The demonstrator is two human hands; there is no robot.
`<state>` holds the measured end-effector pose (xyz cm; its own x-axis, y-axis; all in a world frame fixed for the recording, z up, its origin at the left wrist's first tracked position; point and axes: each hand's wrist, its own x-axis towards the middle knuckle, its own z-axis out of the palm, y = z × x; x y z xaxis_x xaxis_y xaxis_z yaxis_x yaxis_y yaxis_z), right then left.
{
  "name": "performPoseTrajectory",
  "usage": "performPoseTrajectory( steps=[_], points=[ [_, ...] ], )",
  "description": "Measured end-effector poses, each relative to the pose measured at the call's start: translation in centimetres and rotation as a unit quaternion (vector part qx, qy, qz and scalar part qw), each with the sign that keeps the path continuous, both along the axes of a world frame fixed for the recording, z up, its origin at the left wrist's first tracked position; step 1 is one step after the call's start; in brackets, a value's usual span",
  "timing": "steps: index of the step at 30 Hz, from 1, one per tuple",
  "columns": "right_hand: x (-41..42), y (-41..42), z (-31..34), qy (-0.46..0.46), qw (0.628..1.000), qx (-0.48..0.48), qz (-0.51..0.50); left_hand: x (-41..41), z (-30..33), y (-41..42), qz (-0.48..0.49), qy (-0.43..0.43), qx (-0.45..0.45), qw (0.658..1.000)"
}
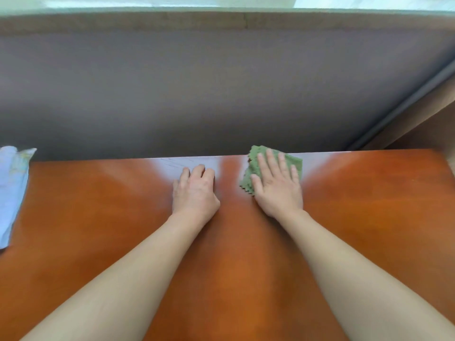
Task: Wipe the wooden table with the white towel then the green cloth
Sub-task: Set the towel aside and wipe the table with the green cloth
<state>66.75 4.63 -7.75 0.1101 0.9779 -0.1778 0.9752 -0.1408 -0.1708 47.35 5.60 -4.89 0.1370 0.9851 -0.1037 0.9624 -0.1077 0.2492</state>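
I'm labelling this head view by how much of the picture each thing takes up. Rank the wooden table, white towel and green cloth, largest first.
1. wooden table
2. white towel, cut off by the left edge
3. green cloth, partly hidden under the right hand

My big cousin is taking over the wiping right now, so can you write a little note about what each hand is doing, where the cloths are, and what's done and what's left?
Right hand: flat and open, palm pressing the green cloth onto the wooden table near the far edge.
Left hand: empty, fingers curled, resting on the table beside it, not touching the cloth.
White towel: lying at the table's left edge, out of both hands.
Done, it seems: the towel pass, since the towel is set aside.
Left: finish wiping with the green cloth. How much of the table it has covered can't be told.
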Motion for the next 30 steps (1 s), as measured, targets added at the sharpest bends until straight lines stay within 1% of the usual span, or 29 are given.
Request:
performPoseTrajectory(
  steps=[3, 5, 6, 9, 11, 13, 17, 19, 20, 21, 22, 24, 26, 28, 30],
  points=[
    [2.3, -0.1, 0.2, -0.009, 0.998, -0.010, -0.068, 0.2, -0.7, -0.4, -0.023, 0.019, 0.026, 0.999],
    [0.3, -0.2, 0.5, -0.008, 0.996, -0.011, -0.092, 0.6, -1.0, -0.7, -0.015, 0.022, 0.036, 0.999],
    [-1.3, -0.4, 0.6, -0.006, 0.997, -0.007, -0.075, 1.0, -1.0, -0.7, -0.003, 0.013, 0.041, 0.999],
    [-4.9, -1.5, 0.5, 0.015, 0.999, -0.006, 0.039, 2.6, -0.7, -0.5, 0.006, -0.041, 0.067, 0.997],
    [-3.2, -1.5, 0.4, 0.018, 0.997, -0.006, 0.076, 3.8, -0.4, -0.2, -0.015, -0.064, 0.070, 0.995],
    [1.2, -1.2, 0.3, 0.010, 0.999, 0.003, 0.045, 5.1, -0.1, 0.0, -0.027, -0.060, 0.039, 0.997],
    [11.9, -1.8, 0.4, -0.034, 0.996, -0.004, -0.077, 8.0, 0.2, -0.3, -0.053, -0.051, 0.007, 0.997],
    [13.6, -2.2, 0.5, -0.027, 0.992, -0.014, -0.124, 9.6, -0.2, -0.7, -0.057, -0.044, 0.004, 0.997],
    [12.9, -2.1, 0.4, -0.025, 0.990, -0.018, -0.140, 10.3, -0.4, -1.0, -0.051, -0.040, 0.001, 0.998],
    [11.3, -2.0, 0.3, -0.028, 0.990, -0.018, -0.139, 10.9, -0.5, -1.1, -0.040, -0.039, 0.001, 0.998],
    [9.1, -2.1, 0.2, -0.029, 0.993, -0.015, -0.114, 11.4, -0.6, -1.2, -0.029, -0.040, 0.004, 0.999],
    [4.9, -2.7, 0.2, -0.008, 1.000, -0.003, -0.022, 11.9, -0.6, -1.2, -0.013, -0.044, 0.024, 0.999],
    [3.6, -3.1, 0.2, 0.014, 0.998, -0.014, 0.055, 12.1, -0.4, -1.1, -0.011, -0.035, 0.021, 0.999],
    [6.6, -2.1, 0.5, 0.025, 0.997, -0.010, 0.078, 12.5, -0.2, -0.7, -0.003, -0.031, 0.016, 0.999],
    [12.0, -1.1, 0.4, 0.013, 1.000, 0.008, 0.027, 13.5, 0.2, -0.6, -0.001, -0.037, 0.014, 0.999]
  ],
)
